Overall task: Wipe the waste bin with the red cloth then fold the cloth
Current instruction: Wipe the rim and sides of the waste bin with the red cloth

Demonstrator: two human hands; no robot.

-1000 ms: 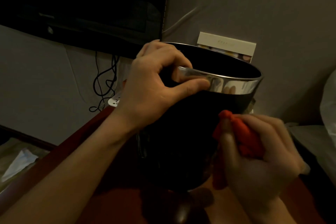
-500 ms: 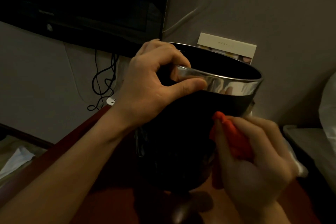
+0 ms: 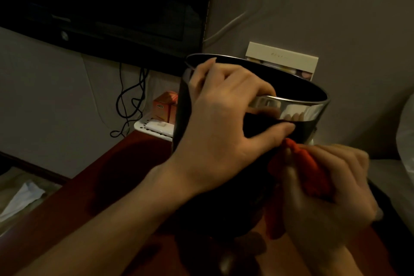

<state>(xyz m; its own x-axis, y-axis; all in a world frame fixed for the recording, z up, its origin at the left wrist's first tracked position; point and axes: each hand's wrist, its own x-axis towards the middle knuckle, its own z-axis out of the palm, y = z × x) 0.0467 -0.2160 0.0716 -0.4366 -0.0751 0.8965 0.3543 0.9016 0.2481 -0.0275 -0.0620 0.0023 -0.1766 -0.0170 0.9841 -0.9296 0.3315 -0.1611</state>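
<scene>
Your left hand (image 3: 215, 132) gripping waste bin (image 3: 224, 197) rim, fingers curling inside; your right hand (image 3: 331, 188) clutching bunched red cloth (image 3: 311, 170), pressing bin's side; wall close behind

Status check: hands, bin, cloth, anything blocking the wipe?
Left hand grips the waste bin at its rim. Right hand holds the bunched red cloth against the bin's side. Nothing blocking; cloth not folded yet.

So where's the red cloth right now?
Lower right of the head view: the red cloth is bunched in the right hand, against the waste bin, below its shiny rim.
</scene>
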